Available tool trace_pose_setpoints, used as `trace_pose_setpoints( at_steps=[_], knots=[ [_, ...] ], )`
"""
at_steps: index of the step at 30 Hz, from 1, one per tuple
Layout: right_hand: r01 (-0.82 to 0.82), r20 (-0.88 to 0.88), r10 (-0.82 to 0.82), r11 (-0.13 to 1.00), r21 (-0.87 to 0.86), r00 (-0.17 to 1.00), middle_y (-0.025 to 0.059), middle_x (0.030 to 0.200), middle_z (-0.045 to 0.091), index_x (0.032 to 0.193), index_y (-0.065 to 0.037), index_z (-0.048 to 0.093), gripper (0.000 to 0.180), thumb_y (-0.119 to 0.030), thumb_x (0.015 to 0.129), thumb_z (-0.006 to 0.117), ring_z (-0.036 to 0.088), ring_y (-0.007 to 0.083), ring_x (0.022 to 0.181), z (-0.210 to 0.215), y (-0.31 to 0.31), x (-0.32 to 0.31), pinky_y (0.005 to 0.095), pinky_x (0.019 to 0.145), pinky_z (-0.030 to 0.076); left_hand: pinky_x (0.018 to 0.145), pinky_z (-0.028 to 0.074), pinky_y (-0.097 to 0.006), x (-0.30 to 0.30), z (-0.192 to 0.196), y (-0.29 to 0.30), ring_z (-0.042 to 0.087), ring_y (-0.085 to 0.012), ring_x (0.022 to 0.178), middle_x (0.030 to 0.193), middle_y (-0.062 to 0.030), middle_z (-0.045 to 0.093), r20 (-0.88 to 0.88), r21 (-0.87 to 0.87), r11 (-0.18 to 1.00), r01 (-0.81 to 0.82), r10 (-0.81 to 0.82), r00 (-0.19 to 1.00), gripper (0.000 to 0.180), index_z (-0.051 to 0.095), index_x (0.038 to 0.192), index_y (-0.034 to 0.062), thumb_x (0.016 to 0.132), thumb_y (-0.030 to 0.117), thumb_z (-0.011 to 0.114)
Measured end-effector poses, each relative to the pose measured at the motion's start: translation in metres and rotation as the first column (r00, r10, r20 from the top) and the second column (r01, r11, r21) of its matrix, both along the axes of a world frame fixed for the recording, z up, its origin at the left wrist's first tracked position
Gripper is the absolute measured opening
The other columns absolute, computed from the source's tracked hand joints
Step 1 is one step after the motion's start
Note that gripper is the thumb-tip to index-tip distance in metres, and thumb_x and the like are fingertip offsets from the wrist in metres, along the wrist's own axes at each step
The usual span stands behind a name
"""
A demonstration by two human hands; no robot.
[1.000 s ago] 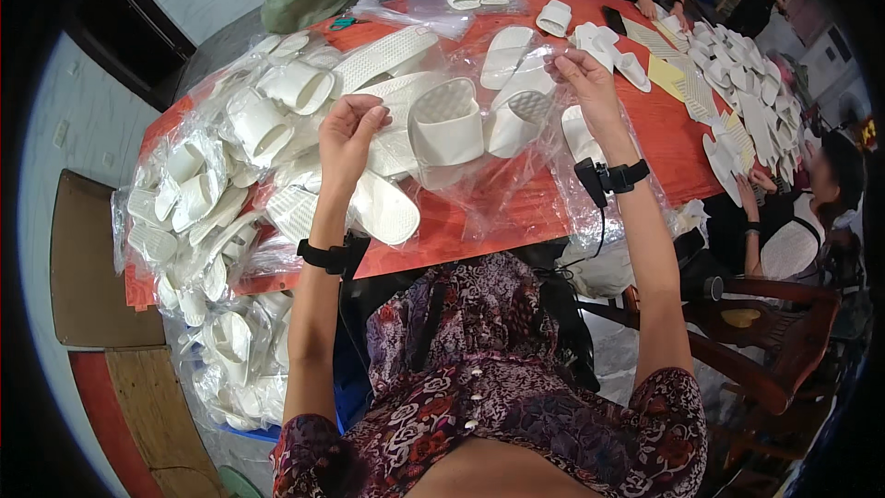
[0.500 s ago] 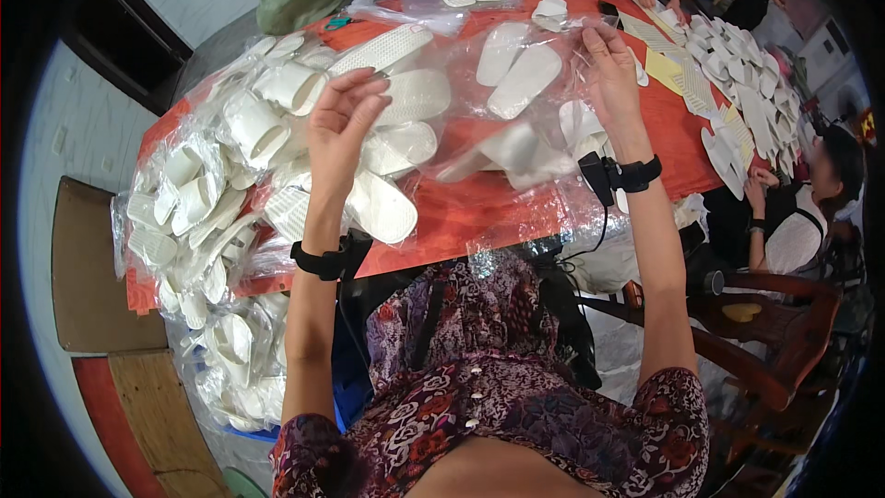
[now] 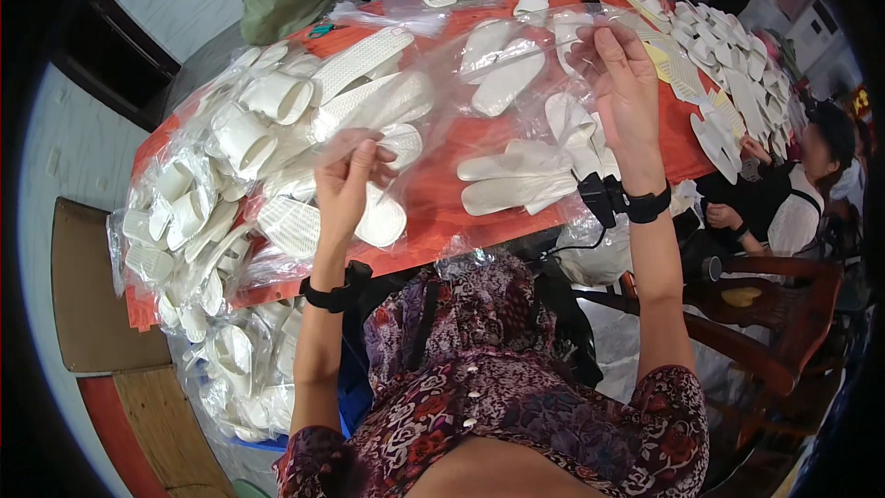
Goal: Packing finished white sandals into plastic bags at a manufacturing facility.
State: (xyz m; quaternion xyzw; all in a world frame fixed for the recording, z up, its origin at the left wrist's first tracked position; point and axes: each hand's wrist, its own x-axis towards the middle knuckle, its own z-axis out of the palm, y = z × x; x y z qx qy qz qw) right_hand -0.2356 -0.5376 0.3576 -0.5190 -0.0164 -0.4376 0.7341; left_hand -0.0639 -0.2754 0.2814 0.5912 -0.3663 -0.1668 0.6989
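A clear plastic bag (image 3: 442, 69) is stretched above the table between my two hands. My left hand (image 3: 343, 180) pinches its left end, close to the heap of bagged white slippers (image 3: 249, 134). My right hand (image 3: 629, 83) grips the other end, fingers curled round the film. Below the bag, one pair of white slippers (image 3: 516, 171) rests side by side near the table's front edge. Farther back, more white slippers (image 3: 509, 78) show through the film. Another slipper (image 3: 570, 120) lies just left of my right wrist.
The red table (image 3: 433, 207) carries a large pile of unbagged slippers (image 3: 737, 55) at right. Teal scissors (image 3: 322, 29) lie at the back left. A blue bin below holds bagged slippers (image 3: 244, 360). A wooden chair (image 3: 774, 314) stands at right; co-workers sit around the table.
The pair of slippers, blurred in motion before, now lies still on the table. My left hand has moved lower and nearer to me, with the film drawn tight between both hands.
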Motion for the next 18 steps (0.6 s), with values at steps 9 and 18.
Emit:
trace_pose_setpoints(
  at_steps=[9,18],
  knots=[
    [-0.006,-0.485,0.000,1.000,-0.011,0.875,0.0048,0.099,0.064,0.112,-0.005,0.055,0.025,-0.020,0.092,0.056,0.061,0.0126,0.087,-0.059,-0.023,-0.019,0.0259,0.072,0.050,0.035,0.034,-0.019,0.007,-0.001,0.009,0.045,-0.0057,0.040,0.069,-0.0017,0.053,-0.271,0.171,0.985,0.034,0.013,0.962,0.020,0.057,0.100,0.0025,0.094,0.020,0.052],
    [-0.250,-0.702,0.306,0.950,0.185,0.643,0.0054,0.106,0.060,0.116,-0.003,0.053,0.026,-0.017,0.093,0.053,0.060,0.0136,0.093,-0.158,0.030,-0.081,0.0271,0.070,0.053,0.033,0.036,-0.020,0.009,-0.072,0.018,0.047,-0.0083,0.039,0.069,-0.0047,0.054,-0.269,0.309,0.951,-0.012,0.099,0.958,0.018,0.055,0.096,0.0011,0.093,0.019,0.051]
  ],
)
